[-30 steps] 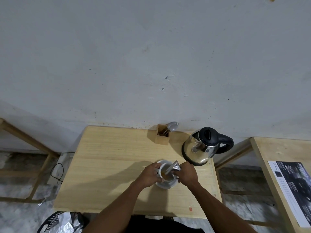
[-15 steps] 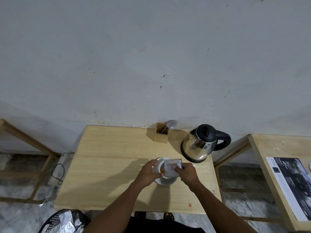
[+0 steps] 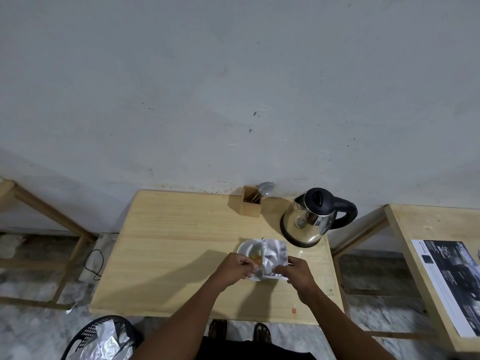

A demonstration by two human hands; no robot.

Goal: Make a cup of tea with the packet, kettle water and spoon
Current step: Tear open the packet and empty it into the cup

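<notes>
A silver foil packet (image 3: pixel 274 257) stands upright over a white cup (image 3: pixel 246 249) on a saucer, hiding the cup's right half. My right hand (image 3: pixel 296 274) pinches the packet's lower right corner. My left hand (image 3: pixel 236 267) is closed at the packet's lower left edge, beside the cup. Brownish contents show inside the cup. A steel kettle (image 3: pixel 309 220) with a black lid and handle stands behind the cup to the right. Spoons (image 3: pixel 262 189) stick out of a small wooden holder (image 3: pixel 251 205) at the back of the wooden table (image 3: pixel 168 242).
A second wooden table (image 3: pixel 405 229) with a printed sheet (image 3: pixel 452 279) stands to the right. A black basket (image 3: pixel 98 339) holding crumpled foil sits on the floor at lower left. A cable (image 3: pixel 94 263) lies left of the table. A grey wall rises directly behind.
The packet has gone from tilted at the cup's rim to upright and lifted clear, held by both hands. The hands have moved slightly toward me.
</notes>
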